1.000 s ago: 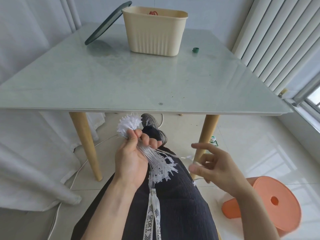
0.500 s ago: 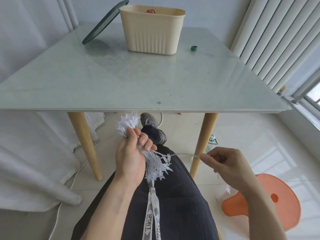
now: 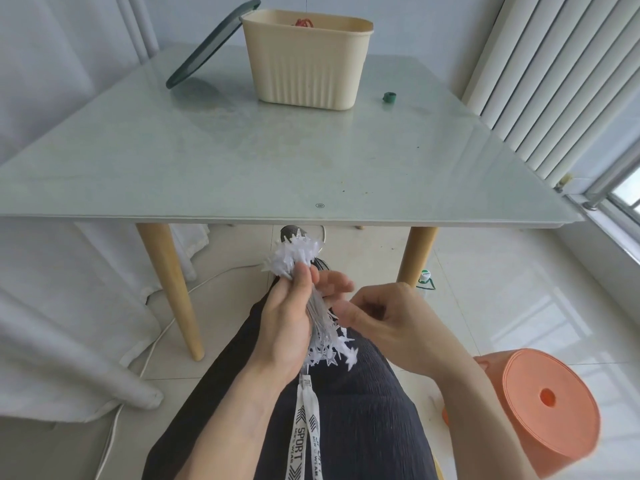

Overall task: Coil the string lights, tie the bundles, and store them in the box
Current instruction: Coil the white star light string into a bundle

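Note:
My left hand (image 3: 287, 323) grips a coiled bundle of white star string lights (image 3: 294, 258) above my lap, in front of the table edge. White stars stick out above my fist and below it (image 3: 337, 351). My right hand (image 3: 384, 317) is right beside the bundle, its curled fingers pinching the clear wire against it. The cream ribbed box (image 3: 306, 67) stands open at the back of the table (image 3: 242, 161), with something red inside it. Its dark green lid (image 3: 211, 43) leans against the box's left side.
A small green ring (image 3: 389, 98) lies on the table right of the box. An orange stool (image 3: 547, 407) lies on its side on the floor at my right. Wooden table legs (image 3: 169, 289) and a white cable (image 3: 152, 348) are on the floor at my left.
My right hand has moved left from an arm's width away to the bundle, bringing the loose wire in. The left hand has raised the bundle slightly and shifted right.

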The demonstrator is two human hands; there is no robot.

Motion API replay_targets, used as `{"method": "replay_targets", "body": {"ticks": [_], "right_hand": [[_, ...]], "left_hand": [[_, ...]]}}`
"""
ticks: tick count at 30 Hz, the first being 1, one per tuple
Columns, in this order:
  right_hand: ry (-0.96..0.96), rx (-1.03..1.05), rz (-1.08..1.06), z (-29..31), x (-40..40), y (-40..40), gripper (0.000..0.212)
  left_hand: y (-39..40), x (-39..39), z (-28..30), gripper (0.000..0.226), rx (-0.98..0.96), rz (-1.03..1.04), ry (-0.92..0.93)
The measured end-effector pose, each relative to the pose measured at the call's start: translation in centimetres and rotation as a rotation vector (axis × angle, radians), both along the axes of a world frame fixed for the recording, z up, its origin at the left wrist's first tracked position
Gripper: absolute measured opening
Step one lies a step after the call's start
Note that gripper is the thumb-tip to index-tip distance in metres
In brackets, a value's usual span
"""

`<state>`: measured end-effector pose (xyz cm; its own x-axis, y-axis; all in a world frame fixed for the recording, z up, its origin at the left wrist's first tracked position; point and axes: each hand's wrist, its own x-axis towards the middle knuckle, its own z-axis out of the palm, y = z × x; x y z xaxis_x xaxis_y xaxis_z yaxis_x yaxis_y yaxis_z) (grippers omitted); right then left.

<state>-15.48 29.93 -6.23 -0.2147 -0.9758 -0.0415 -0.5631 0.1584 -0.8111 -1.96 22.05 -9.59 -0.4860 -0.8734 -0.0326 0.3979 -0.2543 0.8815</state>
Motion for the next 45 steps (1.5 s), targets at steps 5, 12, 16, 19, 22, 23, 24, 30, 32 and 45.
{"method": "replay_targets", "body": {"ticks": [5, 12, 16, 19, 22, 23, 24, 30, 32, 45], "right_hand": [[0.055, 0.051, 0.022, 0.3, 0.6, -0.4, 0.029], [-0.074, 0.030, 0.104, 0.7, 0.8, 0.1, 0.052], [-0.152, 0.021, 0.103, 0.4, 1.1, 0.2, 0.069], [-0.257, 0.011, 0.125, 0.0, 1.1, 0.4, 0.065], [-0.347, 0.039, 0.133, -0.1, 0.4, 0.8, 0.054], [-0.325, 0.074, 0.149, -0.3, -0.1, 1.1, 0.056], [-0.267, 0.113, 0.164, -0.6, -0.7, 1.3, 0.057], [-0.281, -0.031, -0.009, -1.6, -1.8, 2.1, 0.026], [-0.327, -0.146, -0.108, -1.1, -1.1, 1.7, 0.024], [-0.161, -0.415, -0.407, -0.9, 4.3, -1.1, 0.019]], "left_hand": [[0.1, 0.4, -0.1, 0.037, -0.014, -0.009, -0.151], [0.3, 0.4, -0.1, 0.042, 0.010, -0.088, -0.248], [0.5, 0.2, 0.2, 0.045, -0.014, -0.145, -0.240], [0.4, 0.3, 0.2, 0.041, 0.026, -0.109, -0.233], [0.2, 0.3, 0.4, 0.033, 0.073, -0.064, -0.187], [0.1, 0.3, 0.4, 0.032, 0.105, -0.056, -0.150], [-0.1, 0.4, 0.5, 0.030, 0.141, -0.051, -0.111], [-0.4, 0.6, 0.4, 0.028, 0.175, -0.036, -0.048], [-0.2, 0.4, 0.4, 0.028, 0.157, -0.031, -0.072], [0.9, 0.2, 0.9, 0.043, 0.021, -0.122, -0.156]]}}
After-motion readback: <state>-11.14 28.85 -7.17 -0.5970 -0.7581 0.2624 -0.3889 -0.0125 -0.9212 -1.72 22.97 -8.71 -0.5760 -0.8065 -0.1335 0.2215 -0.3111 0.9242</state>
